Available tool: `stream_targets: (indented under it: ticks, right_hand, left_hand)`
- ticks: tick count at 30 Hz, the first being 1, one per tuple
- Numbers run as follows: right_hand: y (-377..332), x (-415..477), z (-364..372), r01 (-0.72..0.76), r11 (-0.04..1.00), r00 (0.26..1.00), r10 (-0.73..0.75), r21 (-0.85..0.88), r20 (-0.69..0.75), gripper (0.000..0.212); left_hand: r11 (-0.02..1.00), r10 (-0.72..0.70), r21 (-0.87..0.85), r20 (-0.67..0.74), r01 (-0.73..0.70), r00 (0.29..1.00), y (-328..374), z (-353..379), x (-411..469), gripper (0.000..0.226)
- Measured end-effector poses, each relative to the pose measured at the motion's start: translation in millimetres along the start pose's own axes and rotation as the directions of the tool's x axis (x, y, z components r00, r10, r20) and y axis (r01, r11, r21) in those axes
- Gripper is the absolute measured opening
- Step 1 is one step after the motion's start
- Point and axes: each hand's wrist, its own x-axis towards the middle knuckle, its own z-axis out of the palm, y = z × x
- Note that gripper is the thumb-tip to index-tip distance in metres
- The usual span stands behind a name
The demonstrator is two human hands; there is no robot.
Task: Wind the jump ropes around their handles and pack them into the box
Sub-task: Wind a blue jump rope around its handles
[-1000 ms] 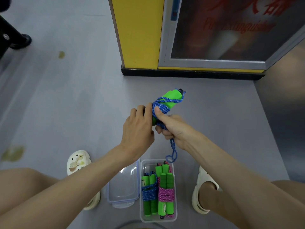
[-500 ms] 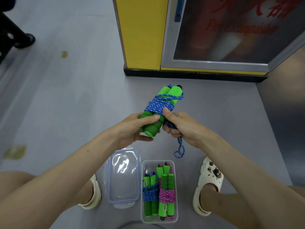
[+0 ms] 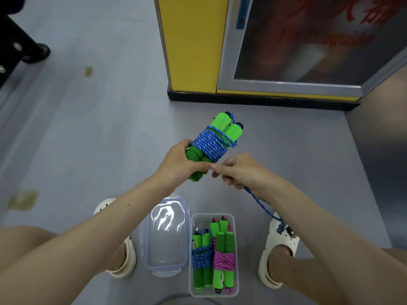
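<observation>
Underfoot, grey floor [image 3: 88, 139] meets a yellow cabinet [image 3: 191, 40]; a lid [image 3: 167, 234] lies beside the box [image 3: 199, 222]. Above them the left hand [image 3: 176, 166] grips the handles [image 3: 220, 122], and the right hand [image 3: 240, 172] pinches the rope [image 3: 262, 203].

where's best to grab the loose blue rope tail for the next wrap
Pinch the loose tail close to the coils on the handles, coming from the right, where the right hand holds it. It hangs slack toward the shoe, so a lower grip would likely leave slack.

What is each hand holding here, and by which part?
The left hand grips the green handles near their lower end, below the wound turns. The right hand pinches the loose tail of the blue rope, close to the handles.
</observation>
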Motion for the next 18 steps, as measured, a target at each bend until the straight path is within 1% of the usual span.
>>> stream_targets:
  ticks: [2, 3, 6, 7, 9, 12, 14, 18]
  right_hand:
    - [1.8, 0.9, 1.0, -0.012, 0.999, 1.000, 0.012, -0.033, 0.012, 0.020]
    - [2.7, 1.5, 1.7, -0.019, 0.999, 1.000, 0.019, -0.036, 0.018, 0.019]
    - [3.7, 2.5, 1.6, -0.036, 0.998, 0.999, 0.037, -0.047, 0.014, 0.026]
    - [3.8, 2.9, 1.4, -0.046, 0.998, 0.999, 0.046, -0.040, 0.004, 0.028]
    - [4.2, 3.3, 1.4, -0.067, 0.997, 0.998, 0.067, 0.034, -0.010, 0.028]
    - [2.7, 1.8, 3.9, -0.079, 0.987, 0.997, 0.079, 0.139, 0.008, 0.028]
    - [0.2, 0.5, 5.9, -0.096, 0.985, 0.995, 0.091, 0.141, 0.041, 0.031]
    - [-2.7, 0.2, 9.2, -0.101, 0.993, 0.989, 0.095, 0.058, 0.110, 0.034]
  left_hand:
    - [0.992, 0.049, 0.119, -0.034, -0.045, 0.998, -0.8, 2.0, 0.4, 0.052]
    - [0.986, 0.072, 0.152, -0.040, -0.065, 0.997, -1.5, 3.5, 0.5, 0.054]
    - [0.948, 0.168, 0.284, -0.068, -0.142, 0.983, -2.5, 7.6, -1.8, 0.054]
    - [0.925, 0.209, 0.342, -0.083, -0.169, 0.974, -3.1, 8.3, -2.3, 0.054]
    - [0.869, 0.275, 0.453, -0.108, -0.200, 0.955, -3.5, 8.8, -4.0, 0.052]
    - [0.778, 0.342, 0.592, -0.116, -0.212, 0.933, -4.6, 10.3, -7.3, 0.048]
    - [0.727, 0.387, 0.649, -0.115, -0.226, 0.915, -6.4, 12.7, -9.6, 0.046]
    - [0.634, 0.475, 0.731, -0.113, -0.251, 0.873, -11.1, 16.9, -9.9, 0.040]
